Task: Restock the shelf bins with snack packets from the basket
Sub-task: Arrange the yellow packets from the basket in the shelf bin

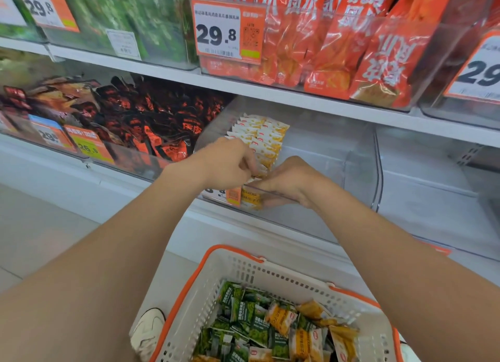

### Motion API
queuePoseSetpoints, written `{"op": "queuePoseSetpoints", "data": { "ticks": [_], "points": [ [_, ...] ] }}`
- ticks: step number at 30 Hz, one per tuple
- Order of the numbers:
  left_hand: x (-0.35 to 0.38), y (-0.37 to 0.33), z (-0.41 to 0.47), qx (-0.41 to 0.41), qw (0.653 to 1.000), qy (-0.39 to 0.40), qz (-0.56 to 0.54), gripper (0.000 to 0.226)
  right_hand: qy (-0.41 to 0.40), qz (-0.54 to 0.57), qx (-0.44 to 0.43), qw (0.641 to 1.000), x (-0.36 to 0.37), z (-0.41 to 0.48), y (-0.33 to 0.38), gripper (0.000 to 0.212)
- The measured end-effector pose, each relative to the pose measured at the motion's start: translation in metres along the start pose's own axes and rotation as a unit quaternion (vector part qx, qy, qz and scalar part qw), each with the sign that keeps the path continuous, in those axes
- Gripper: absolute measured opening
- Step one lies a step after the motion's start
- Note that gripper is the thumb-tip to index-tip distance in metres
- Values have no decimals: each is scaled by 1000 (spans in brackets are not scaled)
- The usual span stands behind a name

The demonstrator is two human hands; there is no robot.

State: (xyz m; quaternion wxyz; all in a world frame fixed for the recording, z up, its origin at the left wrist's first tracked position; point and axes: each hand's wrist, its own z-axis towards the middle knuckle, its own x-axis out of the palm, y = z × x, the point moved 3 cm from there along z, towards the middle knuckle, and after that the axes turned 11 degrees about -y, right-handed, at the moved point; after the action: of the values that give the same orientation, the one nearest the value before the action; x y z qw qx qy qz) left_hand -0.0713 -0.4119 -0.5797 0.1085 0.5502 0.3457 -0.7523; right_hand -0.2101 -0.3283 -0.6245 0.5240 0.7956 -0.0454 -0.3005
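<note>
A clear shelf bin point(359, 169) on the lower shelf holds two neat rows of yellow-and-white snack packets point(261, 134) along its left side. Both hands are inside its front edge. My left hand point(227, 164) has curled fingers pinching a yellow packet at the near end of the rows. My right hand point(286, 183) meets it there, fingers curled round yellow packets point(251, 199) behind the bin's front wall. Below, a white basket with orange rim point(243, 269) holds several green and yellow packets point(270, 323).
Left of the bin lies a bin of black-and-orange packets point(151, 123). The upper shelf carries bins of green packets point(121, 18) and orange packets point(338, 45) with price tags point(227, 31). Another clear bin point(433, 177) stands to the right. My shoe point(147, 332) is beside the basket.
</note>
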Motion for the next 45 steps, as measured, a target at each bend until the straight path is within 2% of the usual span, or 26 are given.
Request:
{"op": "queuePoseSetpoints", "data": {
  "ticks": [2, 3, 5, 8, 10, 13, 14, 17, 21, 24, 26, 28, 29, 30, 31, 33, 34, 36, 38, 41, 43, 45],
  "points": [
    [5, -1, -1, 11, 1000, 8, 19, 17, 47, 43, 49, 997, -8, 0, 3, 23],
    [6, 0, -1, 10, 1000, 4, 27, 17, 51, 41, 68, 996, -13, 3, 4, 26],
    [7, 1, -1, 16, 999, 0, 27, 18, 31, 27, 90, 995, -17, 8, 4, 27],
    [8, -1, -1, 51, 998, 22, 25, 22, 33, 15, 91, 995, -4, 4, -1, 15],
    [10, -2, 1, 75, 996, 43, 32, 21, 33, 17, 69, 997, 3, 1, -3, 3],
    [13, -3, 4, 89, 992, 69, 52, 18, -27, -53, 1, 998, 4, 7, 1, 26],
    [13, -4, 5, 92, 991, 74, 65, 18, -51, -90, -25, 994, 4, 10, 3, 25],
    [13, -7, 8, 98, 987, 78, 102, 16, -97, -196, -97, 971, 5, 9, 13, 6],
    [11, -5, 9, 73, 975, 101, 182, 29, -125, -238, -125, 955, 6, 12, 16, 11],
    [11, -11, 6, 37, 966, 148, 211, 34, -87, -215, -90, 969, 6, 16, 6, 7],
    [10, -14, 0, 18, 964, 145, 224, 28, -19, -161, -59, 985, 2, 12, 0, 14],
    [7, -15, -9, 25, 968, 78, 237, 17, 46, -100, -27, 994, -4, 3, -5, 20],
    [4, -16, -13, 36, 969, 31, 241, 16, 44, -105, -35, 993, -8, -1, -7, 20],
    [1, -17, -17, 47, 972, -17, 231, 19, 4, -139, -70, 988, -11, -5, -7, 20],
    [-2, -19, -21, 53, 974, -62, 209, 22, -70, -193, -130, 970, -15, -10, -4, 20],
    [-5, -27, -32, 52, 978, -131, 152, 20, -234, -232, -256, 909, -20, -35, 0, 22],
    [-3, -30, -38, 41, 981, -141, 127, 16, -277, -215, -302, 886, -21, -53, 1, 23],
    [9, -36, -53, 21, 993, -78, 92, 9, -291, -227, -346, 863, -22, -86, -5, 25],
    [30, -41, -69, 36, 992, 69, 104, 7, -239, -301, -336, 860, -17, -107, -28, 32],
    [67, -51, -96, 73, 950, 262, 156, 26, -75, -392, -224, 889, -5, -122, -88, 21],
    [93, -58, -110, 92, 929, 315, 170, 26, 31, -444, -142, 884, 5, -128, -131, 12],
    [119, -65, -123, 125, 908, 350, 194, 26, 92, -489, -96, 862, 10, -127, -166, 7]
  ]
}}
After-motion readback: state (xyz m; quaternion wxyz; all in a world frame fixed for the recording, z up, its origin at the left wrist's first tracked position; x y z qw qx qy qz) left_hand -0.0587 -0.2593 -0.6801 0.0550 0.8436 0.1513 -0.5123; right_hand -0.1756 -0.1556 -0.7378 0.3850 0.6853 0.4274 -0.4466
